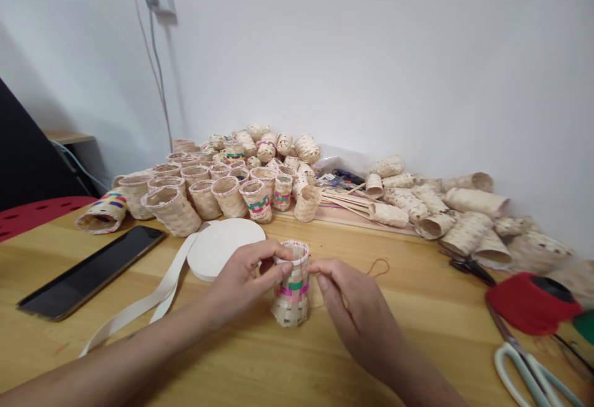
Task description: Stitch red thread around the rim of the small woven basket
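A small woven bamboo basket (293, 313) stands upright on the table in front of me, with green, purple and pink bands and red-and-white stitching round its rim. My left hand (253, 271) grips the rim from the left, thumb outside. Close to the rim's right side, my right hand (348, 302) is closed in a pinch on what looks like a fine red thread (381, 266), part of which loops on the table behind that hand. Whether a needle is between the fingertips cannot be seen.
A roll of white ribbon (227, 246) trails to the left near a phone (93, 271). Several finished baskets (227, 193) are massed behind. Plain woven tubes (468, 231) pile up at right, with scissors (524, 357) and a red thread spool (529, 302) before them.
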`<control>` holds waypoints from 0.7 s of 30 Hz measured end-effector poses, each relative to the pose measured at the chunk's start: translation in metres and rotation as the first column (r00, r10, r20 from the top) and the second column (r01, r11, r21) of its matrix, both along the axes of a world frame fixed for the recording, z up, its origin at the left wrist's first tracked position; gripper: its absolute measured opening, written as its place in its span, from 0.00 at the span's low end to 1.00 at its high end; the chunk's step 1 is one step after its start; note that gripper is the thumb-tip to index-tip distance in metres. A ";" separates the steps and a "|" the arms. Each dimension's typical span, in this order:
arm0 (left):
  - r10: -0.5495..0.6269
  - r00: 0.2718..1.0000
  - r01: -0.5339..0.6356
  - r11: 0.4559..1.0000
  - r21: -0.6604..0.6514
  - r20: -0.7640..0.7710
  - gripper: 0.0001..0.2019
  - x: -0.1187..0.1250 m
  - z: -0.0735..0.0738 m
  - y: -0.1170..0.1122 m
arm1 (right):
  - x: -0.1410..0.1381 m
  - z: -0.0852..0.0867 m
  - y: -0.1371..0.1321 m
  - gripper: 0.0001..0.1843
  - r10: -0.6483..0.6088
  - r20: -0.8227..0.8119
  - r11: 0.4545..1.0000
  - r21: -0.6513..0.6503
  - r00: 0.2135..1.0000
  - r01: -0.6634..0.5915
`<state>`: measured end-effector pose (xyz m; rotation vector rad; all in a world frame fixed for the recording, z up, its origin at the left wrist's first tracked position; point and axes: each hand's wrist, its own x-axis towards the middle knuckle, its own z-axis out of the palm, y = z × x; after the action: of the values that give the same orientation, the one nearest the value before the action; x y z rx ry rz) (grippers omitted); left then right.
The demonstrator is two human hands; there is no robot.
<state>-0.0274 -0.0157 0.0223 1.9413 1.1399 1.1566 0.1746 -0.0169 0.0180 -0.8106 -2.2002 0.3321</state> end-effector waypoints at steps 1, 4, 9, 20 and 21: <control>0.008 1.000 -0.008 1.000 0.010 -0.013 0.09 0.000 0.000 0.000 | -0.001 -0.002 0.002 0.13 -0.001 0.001 1.000 -0.029 1.000 0.001; 0.019 0.999 -0.017 0.999 0.046 -0.048 0.09 0.000 0.000 0.001 | -0.001 -0.006 0.006 0.15 -0.030 -0.028 0.991 -0.130 0.999 0.026; 0.019 0.997 -0.014 0.998 0.066 -0.068 0.08 0.000 -0.001 0.001 | -0.002 -0.005 0.008 0.08 -0.048 -0.119 0.988 -0.154 0.992 0.029; -0.022 0.995 0.033 0.994 0.107 -0.097 0.08 0.001 0.000 0.003 | -0.003 -0.005 0.007 0.08 -0.087 -0.156 0.996 -0.031 0.984 0.083; -0.022 0.995 0.033 0.994 0.109 -0.098 0.08 0.001 0.000 0.003 | -0.003 -0.006 0.007 0.08 -0.082 -0.154 0.996 -0.027 0.985 0.079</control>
<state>-0.0264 -0.0130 0.0220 2.1107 1.1157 1.1436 0.1717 -0.0095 0.0119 -0.8541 -2.0170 0.3663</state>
